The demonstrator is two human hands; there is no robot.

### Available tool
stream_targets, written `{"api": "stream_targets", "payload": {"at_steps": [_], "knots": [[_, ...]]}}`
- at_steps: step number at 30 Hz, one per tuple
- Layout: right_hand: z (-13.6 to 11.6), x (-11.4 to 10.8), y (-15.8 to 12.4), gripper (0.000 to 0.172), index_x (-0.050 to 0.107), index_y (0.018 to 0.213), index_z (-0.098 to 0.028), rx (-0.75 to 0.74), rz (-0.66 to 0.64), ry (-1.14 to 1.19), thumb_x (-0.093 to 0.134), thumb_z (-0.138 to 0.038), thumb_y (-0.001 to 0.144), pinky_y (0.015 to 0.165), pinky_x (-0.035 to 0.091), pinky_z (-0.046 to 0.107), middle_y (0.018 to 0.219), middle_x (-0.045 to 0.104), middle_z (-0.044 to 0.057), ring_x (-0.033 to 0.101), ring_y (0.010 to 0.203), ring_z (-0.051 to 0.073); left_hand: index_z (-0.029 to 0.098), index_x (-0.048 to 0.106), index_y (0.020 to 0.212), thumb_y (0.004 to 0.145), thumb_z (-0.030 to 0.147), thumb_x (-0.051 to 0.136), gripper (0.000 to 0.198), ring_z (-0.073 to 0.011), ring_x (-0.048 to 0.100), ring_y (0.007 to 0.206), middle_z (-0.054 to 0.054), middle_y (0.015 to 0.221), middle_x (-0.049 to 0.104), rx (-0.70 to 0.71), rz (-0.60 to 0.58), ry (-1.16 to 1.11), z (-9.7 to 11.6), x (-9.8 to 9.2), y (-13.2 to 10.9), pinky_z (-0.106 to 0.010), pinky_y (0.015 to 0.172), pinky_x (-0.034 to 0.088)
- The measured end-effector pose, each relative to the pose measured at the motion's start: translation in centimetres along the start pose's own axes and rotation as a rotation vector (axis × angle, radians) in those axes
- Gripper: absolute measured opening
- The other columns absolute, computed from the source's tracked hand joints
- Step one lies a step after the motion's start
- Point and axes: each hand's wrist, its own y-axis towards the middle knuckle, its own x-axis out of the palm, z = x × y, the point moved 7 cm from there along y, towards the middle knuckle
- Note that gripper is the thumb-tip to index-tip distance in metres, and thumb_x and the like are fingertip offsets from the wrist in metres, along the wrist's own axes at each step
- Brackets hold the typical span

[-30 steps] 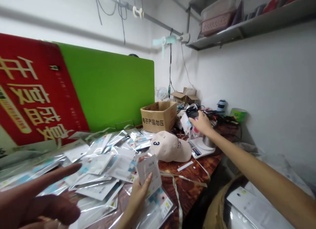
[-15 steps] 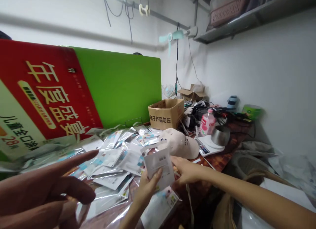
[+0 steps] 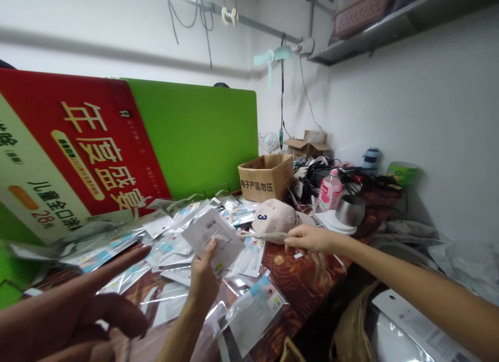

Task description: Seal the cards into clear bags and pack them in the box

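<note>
My left hand [image 3: 203,280] rises from the bottom centre and grips a white plastic packet [image 3: 212,237] by its lower edge, holding it tilted above the table. My right hand [image 3: 307,239] reaches in from the right and pinches the end of a thin pale strip [image 3: 265,236] that runs back to the packet's edge. Both hands hover over a wooden table [image 3: 290,263] strewn with several clear and white packets [image 3: 253,310]. Another person's hand [image 3: 74,310], large and blurred, points from the lower left corner.
A beige cap [image 3: 275,216] lies behind my right hand. Beyond it are a cardboard box [image 3: 267,177], a pink bottle [image 3: 329,190], a scale with a metal bowl [image 3: 349,211] and tangled cables. A red poster [image 3: 78,149] and green board [image 3: 202,138] stand at the left.
My right hand came back from the clutter at the far end, met the packet, then pulled away to the right with the strip. My left hand tilted the packet leftward.
</note>
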Motion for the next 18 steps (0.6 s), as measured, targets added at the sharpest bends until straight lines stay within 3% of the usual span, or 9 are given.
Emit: {"api": "stream_targets", "payload": {"at_steps": [4, 7, 11, 14, 16, 18], "knots": [[-1.3, -2.8, 3.0, 0.032, 0.064, 0.094, -0.012, 0.042, 0.202, -0.075, 0.054, -0.042, 0.098, 0.060, 0.052, 0.026, 0.079, 0.063, 0.000, 0.060, 0.063, 0.011, 0.015, 0.062, 0.115, 0.093, 0.038, 0.061, 0.031, -0.0173, 0.070, 0.079, -0.006, 0.100, 0.072, 0.060, 0.016, 0.031, 1.1, -1.4, 0.6, -0.036, 0.072, 0.059], [-3.1, -3.7, 6.5, 0.029, 0.062, 0.107, -0.013, 0.053, 0.387, -0.142, 0.056, -0.039, 0.098, 0.075, 0.055, 0.034, 0.101, 0.065, 0.005, 0.064, 0.085, 0.017, 0.013, 0.065, 0.110, 0.086, 0.042, 0.069, 0.038, -0.0202, 0.071, 0.084, -0.007, 0.100, 0.073, 0.088, -0.014, 0.096, 1.3, -2.2, -0.1, -0.037, 0.076, 0.058], [-5.6, -2.9, 8.6, 0.027, 0.061, 0.113, -0.015, -0.011, 0.459, -0.238, 0.062, -0.034, 0.094, 0.088, 0.053, 0.042, 0.115, 0.063, 0.008, 0.062, 0.101, 0.021, 0.009, 0.068, 0.107, 0.072, 0.056, 0.075, 0.059, -0.0289, 0.073, 0.083, -0.013, 0.092, 0.077, 0.103, -0.024, 0.236, 1.2, -4.4, -3.4, -0.039, 0.075, 0.059], [-8.1, -0.3, 6.4, 0.023, 0.064, 0.105, -0.014, -0.194, 0.432, -0.263, 0.062, -0.033, 0.094, 0.086, 0.053, 0.040, 0.105, 0.066, 0.006, 0.064, 0.094, 0.019, 0.009, 0.071, 0.099, 0.078, 0.054, 0.069, 0.050, -0.0314, 0.074, 0.076, -0.015, 0.087, 0.077, 0.148, -0.069, 0.398, 1.3, -6.0, -7.2, -0.041, 0.069, 0.060], [-10.2, 2.6, 3.0, 0.021, 0.065, 0.100, -0.015, -0.366, 0.412, -0.250, 0.058, -0.033, 0.095, 0.081, 0.054, 0.036, 0.095, 0.069, 0.006, 0.065, 0.086, 0.018, 0.012, 0.074, 0.092, 0.084, 0.048, 0.064, 0.038, -0.0319, 0.074, 0.076, -0.014, 0.085, 0.078, 0.225, -0.125, 0.528, 1.6, -6.4, -9.9, -0.040, 0.069, 0.059], [-12.4, 5.8, -1.7, 0.024, 0.065, 0.097, -0.016, -0.550, 0.435, -0.231, 0.051, -0.034, 0.097, 0.079, 0.053, 0.035, 0.091, 0.069, 0.008, 0.064, 0.085, 0.019, 0.016, 0.076, 0.097, 0.088, 0.038, 0.060, 0.029, -0.0319, 0.073, 0.086, -0.012, 0.091, 0.078, 0.339, -0.192, 0.660, 2.0, -6.5, -12.5, -0.040, 0.077, 0.058]]}}
